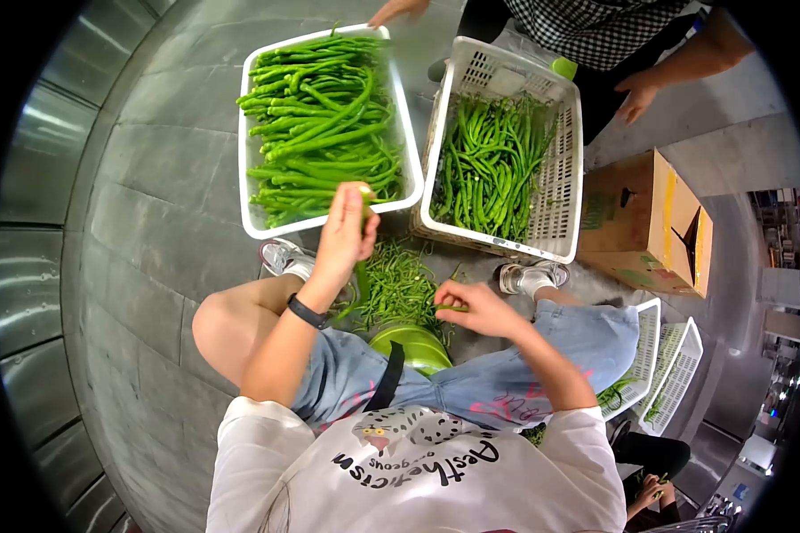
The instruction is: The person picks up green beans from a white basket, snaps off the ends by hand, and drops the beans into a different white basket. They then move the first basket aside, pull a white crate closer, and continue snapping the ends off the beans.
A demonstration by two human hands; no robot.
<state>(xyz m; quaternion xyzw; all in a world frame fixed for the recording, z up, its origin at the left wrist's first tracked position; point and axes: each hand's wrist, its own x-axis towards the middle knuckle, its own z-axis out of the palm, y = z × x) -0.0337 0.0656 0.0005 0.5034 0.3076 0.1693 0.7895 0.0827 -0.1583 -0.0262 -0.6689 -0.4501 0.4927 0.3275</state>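
My left hand [344, 233], with a dark band at the wrist, is closed around a few green beans [363, 282] that hang down below it. It is near the front edge of a white tub [411, 169], which holds long green beans [316, 115] laid mostly crosswise. My right hand [482, 311] is closed in a pinch on a short piece of green bean [453, 308]. Between my feet, a pile of bean scraps [396, 284] covers part of the floor. Just behind that pile, a lime-green round surface [409, 342] shows between my legs.
A white slatted crate [562, 169] holds more green beans [493, 164]. Beside it stands an open cardboard box [636, 213]. White baskets [676, 373] lean at right. Across from me, a co-worker's hand [398, 11] touches the tub, the other hand [638, 93] hangs near the crate.
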